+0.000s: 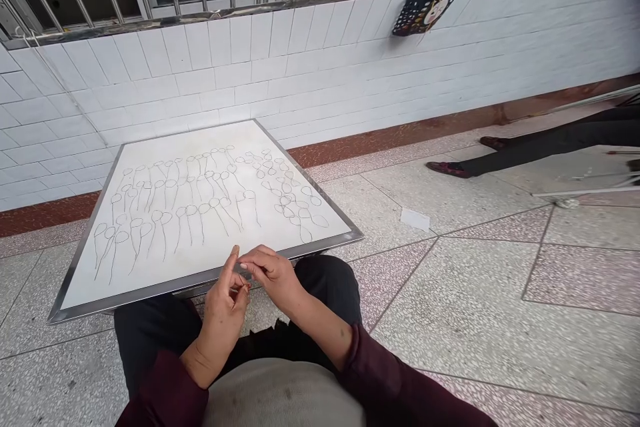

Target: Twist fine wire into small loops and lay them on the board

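Observation:
My left hand [223, 312] and my right hand [274, 275] meet over my lap, just in front of the board's near edge. The left thumb and fingers pinch a thin dark strand [243, 276], its index finger pointing up. Closed at the fingertips, the right hand grips the same strand close beside the left; most of it is hidden. On the white board [165, 273] lie many thin dark loops with long tails [159, 217], set out in rows. More plain loops [300, 207] lie in a loose cluster along the right side.
A grey metal frame [200, 280] edges the board, which stands by a white tiled wall [320, 80] with barred windows. A dotted bag [425, 12] hangs from the bars. White paper [415, 219] lies on the speckled floor. Another person's legs [520, 147] stretch out at right.

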`<action>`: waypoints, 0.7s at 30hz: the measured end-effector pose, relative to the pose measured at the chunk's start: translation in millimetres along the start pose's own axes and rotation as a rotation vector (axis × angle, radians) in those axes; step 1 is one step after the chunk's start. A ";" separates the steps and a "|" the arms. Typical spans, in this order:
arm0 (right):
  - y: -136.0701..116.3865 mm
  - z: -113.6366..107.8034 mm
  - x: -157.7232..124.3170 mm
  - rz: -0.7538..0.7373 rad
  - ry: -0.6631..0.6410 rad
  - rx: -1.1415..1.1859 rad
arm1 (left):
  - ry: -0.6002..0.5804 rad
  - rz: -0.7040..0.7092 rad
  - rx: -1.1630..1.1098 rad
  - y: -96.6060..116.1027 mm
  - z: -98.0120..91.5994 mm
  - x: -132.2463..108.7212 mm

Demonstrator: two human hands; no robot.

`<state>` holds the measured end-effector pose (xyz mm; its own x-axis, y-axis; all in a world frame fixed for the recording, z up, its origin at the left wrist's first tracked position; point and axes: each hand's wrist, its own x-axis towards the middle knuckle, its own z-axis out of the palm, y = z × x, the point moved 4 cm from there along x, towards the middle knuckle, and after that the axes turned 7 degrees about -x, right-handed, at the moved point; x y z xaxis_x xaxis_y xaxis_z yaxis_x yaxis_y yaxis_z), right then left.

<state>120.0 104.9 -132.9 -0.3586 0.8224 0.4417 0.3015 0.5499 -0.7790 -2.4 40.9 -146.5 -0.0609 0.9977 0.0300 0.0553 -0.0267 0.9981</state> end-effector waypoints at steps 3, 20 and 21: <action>4.5 1.7 1.0 0.006 -0.023 0.058 | 0.008 -0.075 -0.097 0.2 0.6 2.0; 2.6 0.1 -8.2 0.180 0.066 0.222 | 0.052 -0.037 -0.160 6.7 -1.7 0.9; 3.1 0.2 -8.5 0.197 0.067 0.237 | 0.055 -0.045 -0.182 7.2 -1.8 0.9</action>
<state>123.7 99.6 -139.1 -0.2523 0.9218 0.2942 0.1425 0.3361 -0.9310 -3.8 41.5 -139.2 -0.1138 0.9934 -0.0174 -0.1295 0.0026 0.9916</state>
